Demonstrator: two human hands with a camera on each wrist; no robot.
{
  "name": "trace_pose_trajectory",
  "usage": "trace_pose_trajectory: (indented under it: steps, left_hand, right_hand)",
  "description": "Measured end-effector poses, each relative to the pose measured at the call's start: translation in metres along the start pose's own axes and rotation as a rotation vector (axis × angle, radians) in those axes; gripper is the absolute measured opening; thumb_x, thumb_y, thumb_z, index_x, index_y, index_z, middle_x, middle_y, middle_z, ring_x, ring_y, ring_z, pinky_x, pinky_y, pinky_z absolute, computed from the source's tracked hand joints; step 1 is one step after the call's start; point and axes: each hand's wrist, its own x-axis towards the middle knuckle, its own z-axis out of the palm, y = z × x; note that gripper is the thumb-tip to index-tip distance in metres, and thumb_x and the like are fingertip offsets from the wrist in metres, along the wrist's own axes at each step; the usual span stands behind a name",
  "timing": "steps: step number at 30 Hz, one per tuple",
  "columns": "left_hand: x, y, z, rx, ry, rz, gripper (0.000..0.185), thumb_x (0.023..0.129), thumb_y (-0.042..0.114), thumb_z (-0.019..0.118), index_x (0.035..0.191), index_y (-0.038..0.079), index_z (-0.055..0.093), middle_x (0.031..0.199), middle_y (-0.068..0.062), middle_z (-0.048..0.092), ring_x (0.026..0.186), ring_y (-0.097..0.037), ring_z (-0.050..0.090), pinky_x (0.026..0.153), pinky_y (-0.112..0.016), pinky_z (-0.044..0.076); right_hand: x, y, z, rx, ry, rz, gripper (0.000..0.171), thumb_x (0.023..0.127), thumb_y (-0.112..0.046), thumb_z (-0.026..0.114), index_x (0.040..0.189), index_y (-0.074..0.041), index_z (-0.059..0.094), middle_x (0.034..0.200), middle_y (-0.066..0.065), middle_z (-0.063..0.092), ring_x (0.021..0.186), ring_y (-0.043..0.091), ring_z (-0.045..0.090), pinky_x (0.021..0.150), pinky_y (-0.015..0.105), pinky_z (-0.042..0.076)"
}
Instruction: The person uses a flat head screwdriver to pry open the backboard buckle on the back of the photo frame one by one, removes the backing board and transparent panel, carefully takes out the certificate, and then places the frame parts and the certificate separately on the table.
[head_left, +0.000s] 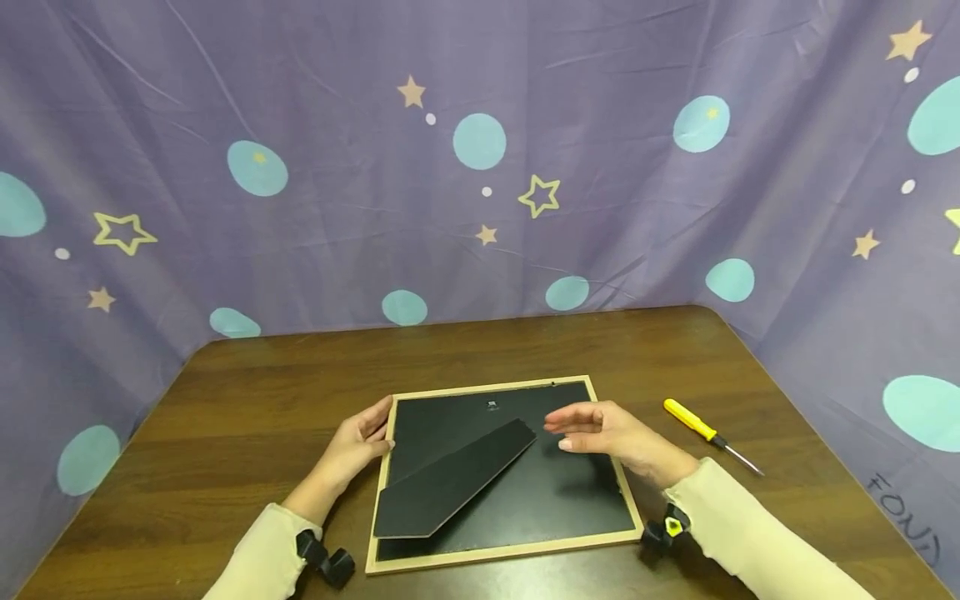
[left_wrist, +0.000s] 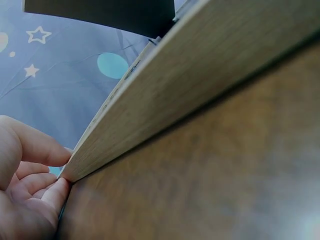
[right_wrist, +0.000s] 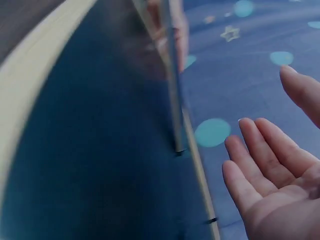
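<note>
A picture frame [head_left: 504, 550] is lying face down near the front of the table [head_left: 262, 400], its black backing up and its stand [head_left: 450, 479] sticking out slantwise. The left hand [head_left: 358, 446] is pinching the frame's left edge, thumb on top and fingers curling against the rim. The right hand [head_left: 607, 431] is hovering just above the backing beside the stand's tip, fingers straight and relaxed, holding nothing. A yellow screwdriver [head_left: 708, 433] is lying to the right, near the frame.

left hand [head_left: 358, 446]: fingers curled, low | right hand [head_left: 607, 433]: fingers straight, palm down, raised
</note>
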Motion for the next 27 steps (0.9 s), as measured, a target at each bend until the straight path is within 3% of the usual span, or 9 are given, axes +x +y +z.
trace_pose_trajectory:
  steps: [5,7,15,22,27]
  left_hand:
    - [-0.006,-0.002,0.000,-0.009,0.003,0.008,0.070,0.079,-0.016,0.054,0.143,-0.011,0.025,0.150,-0.026,0.022,0.138,-0.037,0.022,0.106,-0.033,0.030]
    - [-0.007,-0.002,0.000,-0.010,0.006,0.013,0.070,0.079,-0.016,0.054,0.143,-0.012,0.025,0.150,-0.027,0.022,0.138,-0.038,0.023,0.106,-0.033,0.031]
    - [-0.013,-0.004,-0.001,-0.002,0.012,0.009,0.070,0.078,-0.017,0.054,0.142,-0.012,0.026,0.149,-0.027,0.023,0.137,-0.037,0.024,0.105,-0.031,0.032]
    - [-0.017,-0.005,-0.004,0.012,0.025,0.036,0.069,0.078,-0.016,0.056,0.141,-0.013,0.028,0.147,-0.028,0.026,0.136,-0.037,0.026,0.102,-0.022,0.036]
    - [-0.016,-0.003,-0.005,0.004,0.028,0.051,0.069,0.076,-0.017,0.056,0.140,-0.015,0.029,0.146,-0.029,0.027,0.135,-0.038,0.027,0.098,-0.016,0.037]
  right_hand:
    - [0.003,-0.013,0.004,0.027,-0.026,0.006,0.046,0.086,-0.011,0.066,0.126,0.008,0.052,0.130,0.031,0.050,0.122,0.048,0.044,0.092,0.029,0.051]
    - [0.005,-0.015,0.006,0.012,-0.050,0.005,0.047,0.085,-0.010,0.067,0.126,0.008,0.052,0.130,0.030,0.051,0.122,0.047,0.045,0.096,0.036,0.049]
    - [0.030,-0.001,0.020,0.081,-0.148,0.045,0.049,0.087,-0.012,0.065,0.129,0.008,0.050,0.134,0.026,0.050,0.128,0.039,0.043,0.101,0.039,0.044]
    - [0.051,0.005,0.028,0.088,-0.241,0.038,0.055,0.084,-0.012,0.069,0.131,0.007,0.048,0.138,0.024,0.046,0.135,0.036,0.034,0.114,0.050,0.022]
    - [0.064,0.009,0.029,0.072,-0.293,0.020,0.054,0.083,-0.007,0.070,0.131,0.006,0.049,0.138,0.020,0.048,0.137,0.031,0.031,0.115,0.049,0.021]
